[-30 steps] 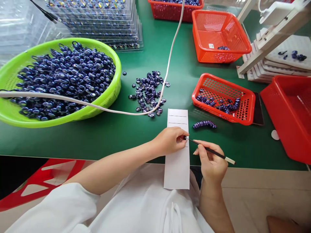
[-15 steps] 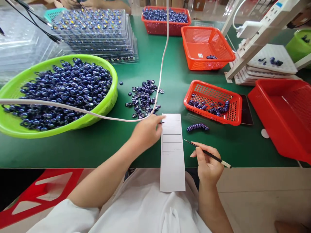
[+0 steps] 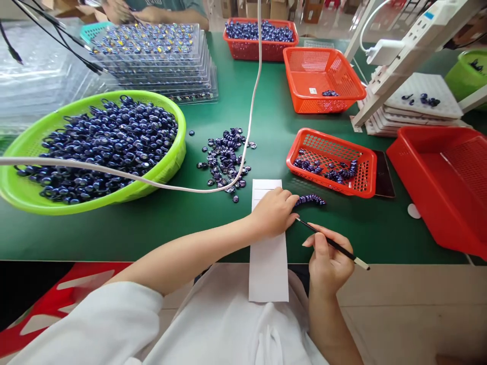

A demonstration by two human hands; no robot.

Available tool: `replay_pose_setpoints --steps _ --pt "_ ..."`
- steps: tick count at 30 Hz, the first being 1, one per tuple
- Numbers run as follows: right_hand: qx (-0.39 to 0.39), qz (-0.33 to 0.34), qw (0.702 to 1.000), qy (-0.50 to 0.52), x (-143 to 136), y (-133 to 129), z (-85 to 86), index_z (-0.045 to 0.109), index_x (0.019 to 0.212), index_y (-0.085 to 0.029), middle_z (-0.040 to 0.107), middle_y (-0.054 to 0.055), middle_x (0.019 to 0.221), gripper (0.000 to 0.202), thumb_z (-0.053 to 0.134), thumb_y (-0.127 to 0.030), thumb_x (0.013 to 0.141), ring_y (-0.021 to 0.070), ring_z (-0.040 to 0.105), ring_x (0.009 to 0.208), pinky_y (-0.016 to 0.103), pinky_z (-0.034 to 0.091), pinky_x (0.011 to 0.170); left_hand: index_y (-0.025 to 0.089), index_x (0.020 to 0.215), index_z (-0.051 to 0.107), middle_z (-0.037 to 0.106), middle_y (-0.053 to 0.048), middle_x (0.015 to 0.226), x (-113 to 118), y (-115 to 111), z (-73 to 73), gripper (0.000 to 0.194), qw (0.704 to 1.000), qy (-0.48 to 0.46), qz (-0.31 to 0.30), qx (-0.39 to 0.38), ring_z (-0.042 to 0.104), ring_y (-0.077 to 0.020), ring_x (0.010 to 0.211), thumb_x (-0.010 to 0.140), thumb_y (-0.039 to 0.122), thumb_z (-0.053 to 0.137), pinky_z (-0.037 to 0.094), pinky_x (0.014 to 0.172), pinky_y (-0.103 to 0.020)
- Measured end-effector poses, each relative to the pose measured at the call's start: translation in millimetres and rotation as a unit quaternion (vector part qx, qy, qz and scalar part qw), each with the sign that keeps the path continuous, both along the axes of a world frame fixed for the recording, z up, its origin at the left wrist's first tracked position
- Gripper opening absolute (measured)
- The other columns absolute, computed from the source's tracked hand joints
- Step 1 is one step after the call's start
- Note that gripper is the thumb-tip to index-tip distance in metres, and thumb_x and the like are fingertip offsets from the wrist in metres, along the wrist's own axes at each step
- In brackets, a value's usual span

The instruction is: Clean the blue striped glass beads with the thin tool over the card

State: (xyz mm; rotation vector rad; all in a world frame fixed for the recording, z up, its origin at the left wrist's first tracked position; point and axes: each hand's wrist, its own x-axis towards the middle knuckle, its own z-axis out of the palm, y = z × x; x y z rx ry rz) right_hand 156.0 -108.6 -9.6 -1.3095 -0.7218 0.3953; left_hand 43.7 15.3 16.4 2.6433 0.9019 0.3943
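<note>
My left hand [image 3: 276,210] reaches over the white card strip [image 3: 268,268], fingers bent and pinched by the left end of a curved row of shiny dark-blue beads [image 3: 311,199]. What sits between those fingertips is hidden. My right hand [image 3: 331,256] holds a thin black brush [image 3: 340,247] with a pale handle end, its tip close to the left thumb. Dark lines mark the upper part of the card, partly covered by my left hand. A loose pile of similar dark-blue beads [image 3: 227,159] lies to the card's upper left on the green table [image 3: 171,238].
A green basket [image 3: 181,137] heaped with dark-blue looped pieces stands left, crossed by a white cable [image 3: 178,188]. A small red basket [image 3: 371,177] of beads and a large red bin [image 3: 422,197] stand right. Stacked clear trays [image 3: 211,83] stand behind; another person's hands [image 3: 131,12] work beyond.
My left hand has moved right from the card's top left, where it pinched a small dark bead, to the curved row. My right hand with the brush has shifted slightly right.
</note>
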Motion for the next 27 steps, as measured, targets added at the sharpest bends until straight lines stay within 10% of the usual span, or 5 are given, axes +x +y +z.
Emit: replay_pose_setpoints --steps 7,27 --pt "0.022 0.003 0.999 0.023 0 1 0.2 0.067 0.091 -0.018 0.076 0.005 0.09 0.008 0.072 -0.022 0.085 0.0112 0.065 0.051 0.028 0.057 0.052 0.01 0.106 0.064 0.067 -0.012 0.097 8 4 -21.4 0.022 0.997 -0.079 0.021 0.008 0.059 -0.0261 0.09 0.086 0.015 0.056 0.051 0.082 -0.04" --pt "0.003 -0.005 1.0 0.02 -1 1 0.7 0.067 0.088 -0.019 0.075 0.004 0.088 0.009 0.072 -0.026 0.085 0.0107 0.064 0.049 0.029 0.056 0.051 0.014 0.099 0.067 0.064 -0.011 0.092 -5 2 -13.0 0.024 0.999 0.02 -0.031 0.033 0.057 -0.0234 0.086 0.093 0.01 0.044 0.05 0.074 -0.035"
